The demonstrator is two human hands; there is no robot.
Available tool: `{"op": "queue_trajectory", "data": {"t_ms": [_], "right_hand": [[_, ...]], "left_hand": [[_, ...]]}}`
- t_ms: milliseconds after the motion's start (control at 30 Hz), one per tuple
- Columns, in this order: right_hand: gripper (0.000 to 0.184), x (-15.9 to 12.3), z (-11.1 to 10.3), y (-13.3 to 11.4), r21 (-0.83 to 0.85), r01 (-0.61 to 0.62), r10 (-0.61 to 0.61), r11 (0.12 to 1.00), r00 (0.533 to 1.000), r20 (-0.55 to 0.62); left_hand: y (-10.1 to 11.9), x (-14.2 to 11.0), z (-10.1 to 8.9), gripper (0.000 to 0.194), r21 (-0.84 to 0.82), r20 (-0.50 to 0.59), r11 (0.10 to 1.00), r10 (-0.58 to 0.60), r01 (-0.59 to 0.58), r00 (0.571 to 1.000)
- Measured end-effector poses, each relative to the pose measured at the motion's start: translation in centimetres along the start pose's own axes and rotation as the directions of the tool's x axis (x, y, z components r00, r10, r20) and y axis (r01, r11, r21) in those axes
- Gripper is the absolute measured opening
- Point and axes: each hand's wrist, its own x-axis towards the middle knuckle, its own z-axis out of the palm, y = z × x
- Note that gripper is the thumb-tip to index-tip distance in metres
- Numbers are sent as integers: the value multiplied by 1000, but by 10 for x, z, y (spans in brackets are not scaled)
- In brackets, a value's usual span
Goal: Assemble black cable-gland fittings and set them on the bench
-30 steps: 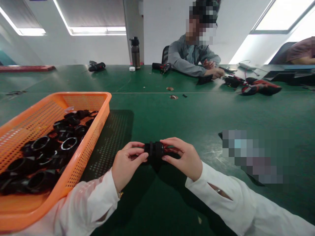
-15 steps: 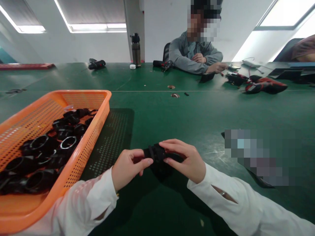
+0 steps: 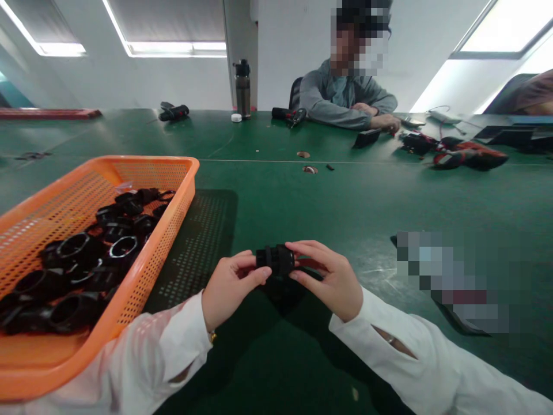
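Note:
Between my two hands, above the green table, is a black ribbed cylindrical part (image 3: pixel 276 260), lying on its side in the air. My left hand (image 3: pixel 233 282) pinches its left end between thumb and fingers. On the other end, the thumb and fingertips of my right hand (image 3: pixel 328 276) close around the rim. What the part belongs to cannot be made out. To the left, an orange perforated basket (image 3: pixel 173 225) holds several black ring-shaped and tubular parts (image 3: pixel 80 248).
A phone-like flat object (image 3: pixel 449 288), blurred out, lies at the right. Across the green table (image 3: pixel 268 213) a person in grey (image 3: pixel 332 98) sits by red and black items (image 3: pixel 470 154). A dark bottle (image 3: pixel 242 92) and a black device (image 3: pixel 174 112) stand farther back.
The black part has turned slightly and sits a little higher, more plainly visible between my fingers. Both hands keep their grip. The person's hand across the table has moved slightly.

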Motion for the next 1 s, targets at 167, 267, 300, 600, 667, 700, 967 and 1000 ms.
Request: {"op": "queue_trajectory", "data": {"t_ms": [167, 267, 300, 600, 667, 700, 967, 1000], "right_hand": [[37, 2, 0, 2, 10, -31, 31, 999, 999, 8], [37, 3, 0, 3, 38, -66, 65, 997, 998, 22], [37, 3, 0, 3, 42, -70, 68, 997, 997, 30], [35, 3, -2, 4, -43, -12, 16, 999, 997, 74], [36, 4, -2, 3, -50, -4, 9, 999, 996, 93], [39, 4, -2, 3, -53, 2, 3, 999, 995, 103], [42, 3, -4, 2, -159, 52, -38, 986, 995, 91], [42, 3, -4, 2, -166, 47, -35, 985, 997, 76]], "left_hand": [[-2, 5, 0, 21, -11, 5, 1000, 28, -28, 1000], [-2, 5, 0, 22, 12, -3, 1000, 22, -22, 1000], [-2, 5, 0, 23, 17, -1, 1000, 11, -11, 1000], [1, 2, -2, 29, -44, 56, 991, -122, 125, 991], [2, 2, -3, 30, -33, 55, 991, -130, 132, 990], [2, 2, -3, 31, -29, 53, 991, -131, 133, 990], [3, 1, -2, 31, -33, 52, 990, -135, 137, 989], [3, 1, -2, 31, -35, 56, 990, -132, 134, 990]]}}
